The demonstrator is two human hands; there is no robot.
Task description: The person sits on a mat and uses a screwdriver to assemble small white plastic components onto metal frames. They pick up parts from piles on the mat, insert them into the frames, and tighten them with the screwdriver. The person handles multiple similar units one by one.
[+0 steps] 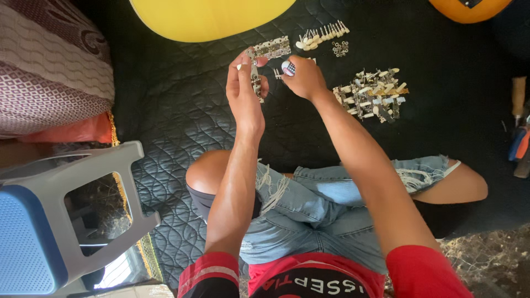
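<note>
My left hand (243, 91) holds a metal guitar tuner strip (255, 74) upright, pinched between thumb and fingers. Close beside it, my right hand (302, 77) grips a small screwdriver by its rounded patterned handle (288, 68), the tip pointing toward the strip. Both hands hover over a black quilted mat (176, 105). Another tuner plate (271, 48) lies just beyond the hands. A pile of tuner assemblies with cream knobs (373, 95) sits to the right of my right hand.
A row of loose cream pegs (320, 36) and small washers (340, 48) lie further back. A yellow guitar body (210, 16) is at the top, an orange one (469, 8) at top right. Tools (520, 127) lie at the right edge; a grey-blue plastic stool (66, 209) stands left.
</note>
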